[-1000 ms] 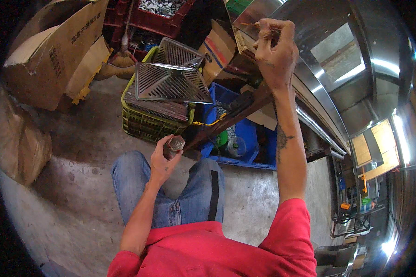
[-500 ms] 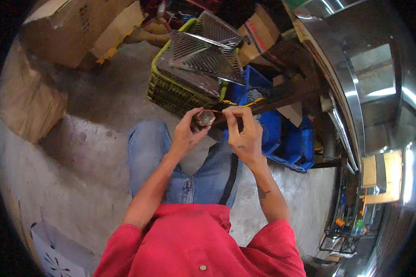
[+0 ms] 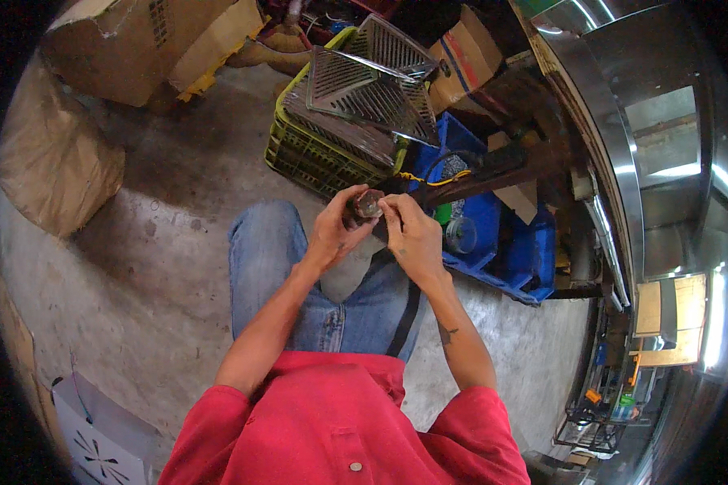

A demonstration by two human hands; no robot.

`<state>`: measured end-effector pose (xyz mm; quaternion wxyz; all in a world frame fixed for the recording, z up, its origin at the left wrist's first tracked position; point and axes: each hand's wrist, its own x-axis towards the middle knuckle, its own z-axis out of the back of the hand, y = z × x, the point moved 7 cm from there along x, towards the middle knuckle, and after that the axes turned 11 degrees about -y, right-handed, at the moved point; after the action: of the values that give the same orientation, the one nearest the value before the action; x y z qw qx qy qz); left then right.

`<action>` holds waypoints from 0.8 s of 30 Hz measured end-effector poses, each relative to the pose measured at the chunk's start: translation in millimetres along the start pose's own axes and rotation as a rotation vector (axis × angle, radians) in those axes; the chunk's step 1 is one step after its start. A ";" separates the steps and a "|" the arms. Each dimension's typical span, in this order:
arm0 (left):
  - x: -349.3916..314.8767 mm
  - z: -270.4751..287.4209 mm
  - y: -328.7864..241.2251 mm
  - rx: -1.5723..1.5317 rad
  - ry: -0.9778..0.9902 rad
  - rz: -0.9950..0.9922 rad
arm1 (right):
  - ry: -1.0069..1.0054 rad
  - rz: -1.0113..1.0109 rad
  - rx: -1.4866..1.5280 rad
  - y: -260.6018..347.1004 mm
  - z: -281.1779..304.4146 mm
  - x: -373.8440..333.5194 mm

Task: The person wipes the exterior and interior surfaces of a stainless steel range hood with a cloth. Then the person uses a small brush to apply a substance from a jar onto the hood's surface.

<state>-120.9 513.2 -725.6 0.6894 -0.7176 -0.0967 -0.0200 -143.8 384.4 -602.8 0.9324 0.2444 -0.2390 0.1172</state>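
In front of my knees, my left hand [image 3: 337,230] is wrapped round a short, round, roll-like thing [image 3: 370,204] with a dark reddish-brown side and a pale, shiny face. Its exact kind does not show. My right hand [image 3: 412,234] is closed in a pinch, thumb and index finger at the right rim of the roll-like thing. Whatever is between those fingertips is too small to make out. Both hands are held close together over the gap between my thighs.
Ahead stands a yellow-green crate [image 3: 332,166] with slotted metal grates [image 3: 372,85] on top. Blue bins [image 3: 493,250] with small metal parts sit to its right, under a workbench [image 3: 598,153]. Cardboard boxes [image 3: 109,61] and a brown sack [image 3: 57,162] lie at left.
My right hand has moved left, from a small gap away right up to the roll-like thing. A thin orange line between the hands no longer shows. The left hand keeps its hold.
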 end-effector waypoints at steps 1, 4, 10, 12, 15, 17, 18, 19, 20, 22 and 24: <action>-0.2 0.3 -0.7 0.000 -0.004 -0.006 | -0.009 -0.016 0.008 1.0 3.3 0.9; -1.6 1.2 -4.3 0.012 -0.039 -0.072 | -0.056 -0.044 0.021 12.3 20.9 2.6; -0.7 -2.5 -4.0 0.030 -0.043 -0.014 | -0.379 0.438 0.063 89.0 111.0 41.5; 0.7 0.2 -7.9 0.012 -0.054 -0.046 | -0.543 0.594 0.066 107.4 147.3 67.1; 0.8 0.4 -8.8 0.026 -0.062 -0.105 | -0.709 0.606 0.067 106.6 194.2 119.2; 1.3 4.7 -9.4 0.016 -0.059 -0.076 | -0.721 0.565 0.073 105.9 208.6 157.7; 1.2 5.4 -11.5 0.028 -0.067 -0.097 | -0.692 0.530 0.059 104.9 215.5 175.3; 1.3 5.8 -13.6 0.041 -0.075 -0.118 | -0.663 0.494 0.046 101.7 219.4 190.8; 0.2 3.1 -15.8 0.046 -0.071 -0.139 | -0.636 0.470 0.019 97.1 223.0 202.1; 0.1 1.4 -13.9 0.030 -0.070 -0.150 | -0.575 0.427 -0.015 86.8 221.6 221.2; 0.8 2.3 -10.0 0.019 -0.075 -0.142 | -0.530 0.346 -0.019 78.7 214.9 231.1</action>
<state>-122.0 515.9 -715.7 0.6887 -0.7028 -0.1733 -0.0410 -55.3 365.0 -290.4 0.8062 0.2136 -0.5127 0.2039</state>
